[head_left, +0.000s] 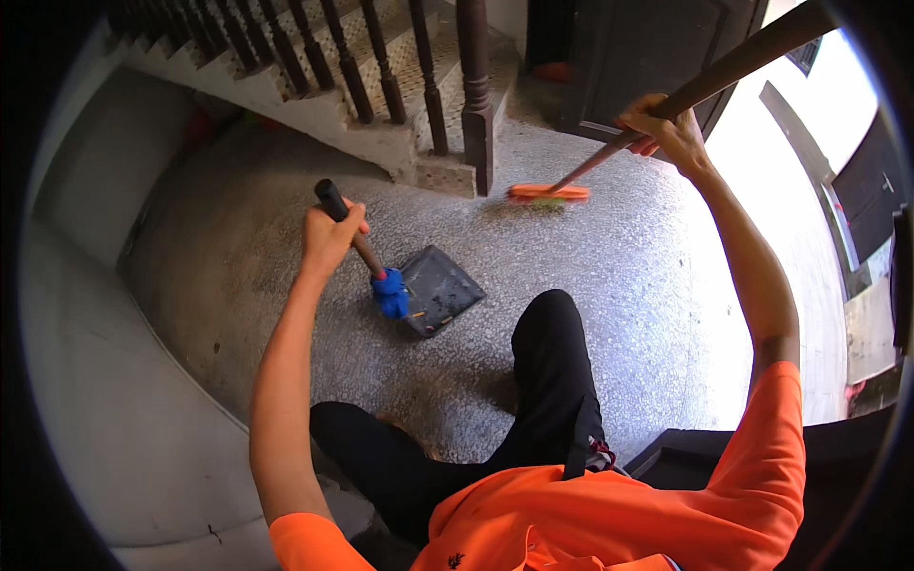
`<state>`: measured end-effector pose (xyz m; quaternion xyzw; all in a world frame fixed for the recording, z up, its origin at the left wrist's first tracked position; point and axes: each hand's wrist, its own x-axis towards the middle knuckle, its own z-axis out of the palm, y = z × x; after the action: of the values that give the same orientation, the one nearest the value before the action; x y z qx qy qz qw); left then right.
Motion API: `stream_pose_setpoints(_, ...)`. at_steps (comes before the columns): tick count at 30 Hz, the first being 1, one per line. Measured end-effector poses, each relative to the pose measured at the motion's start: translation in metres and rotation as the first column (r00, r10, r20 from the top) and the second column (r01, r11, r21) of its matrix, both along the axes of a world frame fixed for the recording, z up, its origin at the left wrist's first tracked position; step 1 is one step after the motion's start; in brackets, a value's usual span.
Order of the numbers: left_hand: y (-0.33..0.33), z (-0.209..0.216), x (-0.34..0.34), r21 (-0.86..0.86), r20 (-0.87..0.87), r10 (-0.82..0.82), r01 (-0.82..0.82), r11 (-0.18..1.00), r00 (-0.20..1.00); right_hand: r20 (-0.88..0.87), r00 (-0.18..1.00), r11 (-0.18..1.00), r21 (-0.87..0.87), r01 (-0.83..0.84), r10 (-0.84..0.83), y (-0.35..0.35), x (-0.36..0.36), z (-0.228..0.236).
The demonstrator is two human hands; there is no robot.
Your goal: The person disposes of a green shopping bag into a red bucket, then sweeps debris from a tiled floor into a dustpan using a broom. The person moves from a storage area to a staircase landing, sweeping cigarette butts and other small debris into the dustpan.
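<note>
My left hand is closed round the handle of a long-handled dustpan, just below its black end grip. Its black pan rests on the speckled floor, and a blue wrapping covers the joint where handle meets pan. A few small bits of debris lie in the pan. Out to the right, my right hand grips the brown pole of a broom. The broom's orange head with greenish bristles is at the floor near the foot of the stairs, slightly blurred and apart from the dustpan.
A staircase with dark balusters and a thick newel post stands ahead. Behind the broom is a dark door. A pale wall runs along the left, and bright daylight falls on the floor at right.
</note>
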<state>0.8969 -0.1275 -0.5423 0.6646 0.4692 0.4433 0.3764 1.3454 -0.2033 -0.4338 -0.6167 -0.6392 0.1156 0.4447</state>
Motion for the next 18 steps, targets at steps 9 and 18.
stream_pose_setpoints(9, 0.027, -0.009, 0.083, -0.044, -0.018, -0.013, 0.012, 0.999, 1.0, 0.095, 0.909, 0.914, 0.068, 0.401, -0.406, 0.021, 0.14, -0.15)
stream_pose_setpoints(18, 0.038, -0.022, 0.074, -0.039, -0.032, 0.14, -0.141, 0.989, 0.99, -0.053, 0.963, 0.964, -0.048, 0.263, -0.265, 0.021, 0.047, -0.11)
